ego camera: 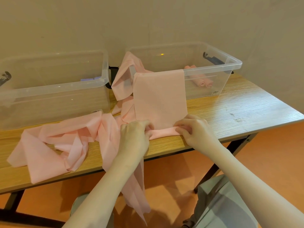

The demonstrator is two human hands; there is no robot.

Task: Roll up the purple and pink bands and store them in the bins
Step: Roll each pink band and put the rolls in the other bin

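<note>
Pink, thin and limp, the band will likely slip and sag, so we take it at both ends of its rolled near edge. Our left hand at nine o'clock and right hand at three o'clock pinch it; it drapes toward twelve over the right bin.

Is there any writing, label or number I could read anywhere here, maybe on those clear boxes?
No text can be read.
Sticker on the front of the left bin: a barcode with print, too small and blurred to read.
Sticker on the front of the right bin: a barcode label, also too blurred to read.
The pink band, the table and the wall show no writing.
</note>
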